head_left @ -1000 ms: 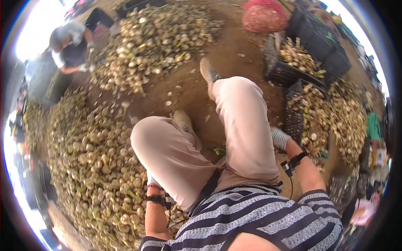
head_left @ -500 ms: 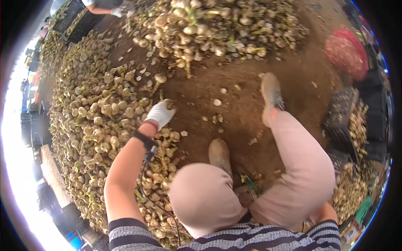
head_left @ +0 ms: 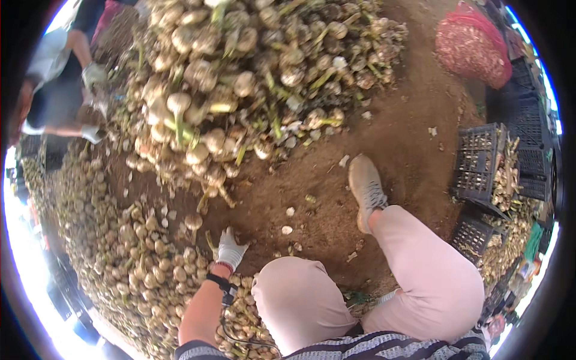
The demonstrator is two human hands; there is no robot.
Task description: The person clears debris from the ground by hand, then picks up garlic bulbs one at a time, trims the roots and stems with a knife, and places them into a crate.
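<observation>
My left hand (head_left: 231, 251), in a white glove, reaches over the dirt at the right edge of a spread of garlic bulbs (head_left: 135, 264). Its fingers point away from me with the thumb apart, and nothing shows in them. A garlic stem stands just left of the fingertips, and a single garlic bulb (head_left: 193, 221) lies a little beyond. Of my right hand (head_left: 389, 296), only a small patch of white glove shows between my legs. My right thigh hides the rest, so its fingers cannot be made out.
A large heap of garlic with stems (head_left: 270, 78) rises ahead. At far left a co-worker's gloved hand (head_left: 94, 76) is near that heap. Black crates (head_left: 477, 159) and a pink mesh sack (head_left: 474, 48) stand at right. Bits of peel dot the dirt floor (head_left: 312, 240).
The view has swung up and left, bringing the heap and co-worker closer in. My left hand held a brownish garlic bulb before; now its fingers are apart. A bit of my right glove has appeared.
</observation>
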